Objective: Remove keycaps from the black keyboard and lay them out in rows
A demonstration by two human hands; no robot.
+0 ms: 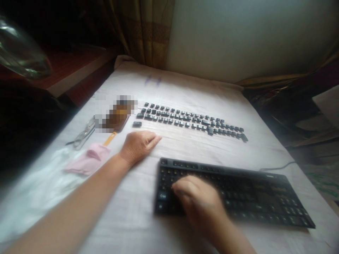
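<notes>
Head view, keyboard on pale sheet, brown curtain, grey wall

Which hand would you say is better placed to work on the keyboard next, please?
Probably the right hand: it is over the keyboard near its left end, while the left hand is off the keyboard, nearer the loose keycaps.

A broad flat surface is spread with pale pinkish-white cloth and carries a long black plastic keyboard. Beyond the keyboard lie rows of small, loose black keycaps. To its left, farther off, are a flat brown object, partly pixelated, and thin-framed clear glasses; nearer, a pink cloth piece and crumpled whitish-green material. A thin dark cable runs behind its right end.
</notes>
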